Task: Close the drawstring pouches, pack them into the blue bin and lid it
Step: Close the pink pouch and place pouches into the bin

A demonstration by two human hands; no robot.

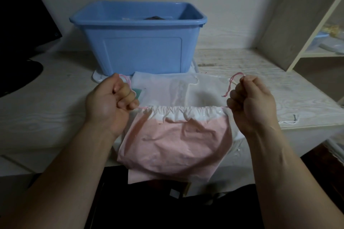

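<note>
At the counter's [55,98] near edge, left hand [109,102] and right hand [251,102] each grip a pink drawstring end [235,78], the pink pouch [175,141] stretched between them; blue bin [137,42] behind.

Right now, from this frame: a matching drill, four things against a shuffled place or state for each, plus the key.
Things:
1. blue plastic bin
2. pink-and-white drawstring pouch
3. translucent white pouch
4. pink drawstring cord

Place or state:
A. lying flat on the pale wood-grain desk, between the bin and the hands
B. ends gripped by the left hand and the right hand
C. open-topped, at the back of the desk
D. mouth gathered into ruffles

Pairs: 1-C, 2-D, 3-A, 4-B
</note>
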